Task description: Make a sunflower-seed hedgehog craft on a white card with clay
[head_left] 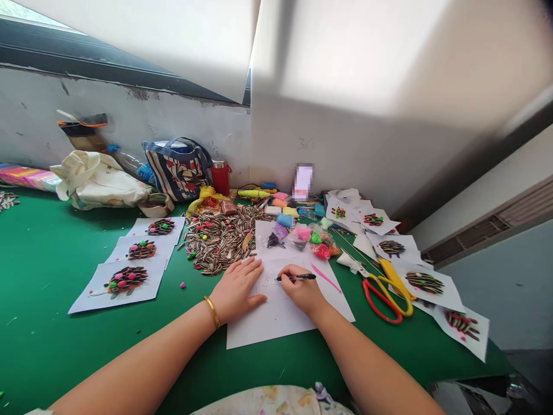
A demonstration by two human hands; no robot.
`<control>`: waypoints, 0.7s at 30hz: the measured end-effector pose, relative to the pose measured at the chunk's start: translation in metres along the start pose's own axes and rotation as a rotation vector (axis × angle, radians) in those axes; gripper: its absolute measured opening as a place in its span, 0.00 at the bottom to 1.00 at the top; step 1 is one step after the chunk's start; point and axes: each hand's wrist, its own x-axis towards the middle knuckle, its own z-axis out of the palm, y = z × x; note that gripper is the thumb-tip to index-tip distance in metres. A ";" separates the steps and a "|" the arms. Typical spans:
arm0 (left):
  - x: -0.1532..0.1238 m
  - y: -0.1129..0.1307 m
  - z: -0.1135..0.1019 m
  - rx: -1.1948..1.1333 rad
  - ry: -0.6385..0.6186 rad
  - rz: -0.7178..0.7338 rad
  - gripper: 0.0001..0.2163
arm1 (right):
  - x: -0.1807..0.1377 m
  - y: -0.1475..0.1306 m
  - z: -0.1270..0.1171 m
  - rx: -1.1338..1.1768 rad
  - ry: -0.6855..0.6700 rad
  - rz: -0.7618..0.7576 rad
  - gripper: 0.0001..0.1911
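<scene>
A white sheet of paper (280, 314) lies on the green table (38, 253) in front of me. My left hand (237, 289) rests flat on the sheet's left edge, fingers stretched out; a gold bangle sits on its wrist. My right hand (302, 291) is closed on a black pen (298, 277), whose tip touches the paper beside a faint pencil-like drawing. A pink stick (326, 278) lies on the sheet just right of that hand.
A heap of sunflower seeds (220, 239) lies behind the sheet, with small bags of coloured clay (309, 239). Finished seed pictures on paper lie left (125, 281) and right (425, 283). Red and yellow scissors (389, 294) are at the right. Bags (179, 170) stand against the wall.
</scene>
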 end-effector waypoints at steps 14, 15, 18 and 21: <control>-0.001 -0.001 0.001 -0.002 0.006 0.003 0.31 | 0.001 0.001 -0.001 -0.011 0.024 0.034 0.10; -0.001 -0.001 0.001 0.001 0.001 0.002 0.32 | 0.001 0.002 -0.001 -0.007 0.022 0.036 0.10; -0.001 0.000 -0.001 0.010 -0.016 -0.003 0.32 | 0.001 0.003 -0.001 0.013 0.022 0.042 0.10; -0.001 0.000 -0.002 0.018 -0.019 -0.005 0.32 | 0.001 0.003 -0.002 0.019 0.041 0.047 0.10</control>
